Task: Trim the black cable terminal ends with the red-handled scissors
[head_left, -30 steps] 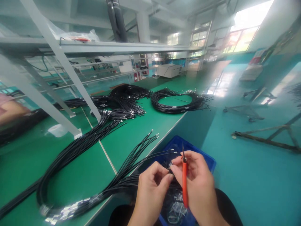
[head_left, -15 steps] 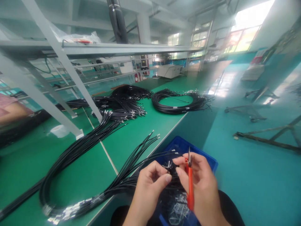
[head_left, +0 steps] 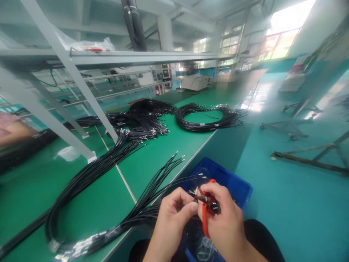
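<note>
My left hand (head_left: 172, 214) is closed in a pinch on the tip of a thin black cable end (head_left: 195, 193) just above a blue bin (head_left: 231, 182). My right hand (head_left: 222, 218) is closed on small red-handled snips (head_left: 205, 207), whose blades point left and meet the cable tip between my fingers. A loose bundle of black cables (head_left: 114, 214) runs from the green table (head_left: 152, 160) over its edge toward my hands.
Further coils of black cable (head_left: 207, 116) lie at the table's far end, and more (head_left: 141, 120) near the grey rack legs (head_left: 89, 105). Another person's arm (head_left: 13, 131) shows at the far left. Metal frames (head_left: 308, 160) lie on the teal floor to the right.
My right hand has turned the snips from upright to pointing left, bringing the blades onto the cable tip held in my left fingers. Both hands stayed over the blue bin.
</note>
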Motion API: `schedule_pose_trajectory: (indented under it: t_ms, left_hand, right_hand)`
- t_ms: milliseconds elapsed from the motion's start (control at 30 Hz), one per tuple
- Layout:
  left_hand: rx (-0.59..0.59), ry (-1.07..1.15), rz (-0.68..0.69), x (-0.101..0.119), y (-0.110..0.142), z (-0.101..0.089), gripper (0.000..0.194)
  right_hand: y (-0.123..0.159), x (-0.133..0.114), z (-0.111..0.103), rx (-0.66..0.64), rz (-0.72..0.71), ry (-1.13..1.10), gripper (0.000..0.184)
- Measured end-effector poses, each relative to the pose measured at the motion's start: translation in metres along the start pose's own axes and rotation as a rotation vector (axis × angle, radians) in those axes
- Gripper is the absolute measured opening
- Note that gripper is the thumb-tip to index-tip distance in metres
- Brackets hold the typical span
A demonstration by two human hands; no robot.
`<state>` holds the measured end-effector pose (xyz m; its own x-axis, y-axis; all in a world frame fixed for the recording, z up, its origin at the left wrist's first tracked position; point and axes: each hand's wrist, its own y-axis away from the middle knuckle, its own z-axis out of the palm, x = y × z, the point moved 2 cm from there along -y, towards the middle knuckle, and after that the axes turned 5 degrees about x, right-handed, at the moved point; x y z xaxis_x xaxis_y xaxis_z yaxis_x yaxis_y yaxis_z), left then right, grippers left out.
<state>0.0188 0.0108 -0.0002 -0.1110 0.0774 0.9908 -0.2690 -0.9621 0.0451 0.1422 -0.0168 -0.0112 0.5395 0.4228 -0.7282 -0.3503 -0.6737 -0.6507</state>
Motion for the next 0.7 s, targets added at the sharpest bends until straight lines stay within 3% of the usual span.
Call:
schedule_pose_trajectory:
  t_ms: [67, 133, 233, 333, 500, 700]
  left_hand:
    - [0.043, -0.038, 0.016, -0.001, -0.001, 0.0, 0.024]
    - [0.112, -0.133, 0.04, -0.001, -0.001, -0.001, 0.024]
    - [0.181, -0.327, 0.083, -0.002, 0.001, 0.0, 0.02]
    - [0.208, -0.484, 0.145, -0.004, 0.002, 0.003, 0.018]
    - [0.199, -0.587, 0.219, -0.006, 0.003, 0.005, 0.018]
    - [0.175, -0.553, 0.204, -0.003, 0.005, 0.003, 0.015]
  right_hand:
    - [0.002, 0.003, -0.001, 0.004, 0.016, 0.044, 0.025]
    - [0.004, 0.008, -0.002, 0.001, 0.133, 0.056, 0.025]
    - [0.004, 0.011, -0.007, -0.014, 0.381, -0.08, 0.025]
    - [0.0, 0.006, -0.01, -0.039, 0.527, -0.25, 0.024]
    - [-0.006, -0.002, -0.009, -0.028, 0.602, -0.343, 0.026]
    - [-0.006, -0.002, -0.004, -0.011, 0.618, -0.342, 0.025]
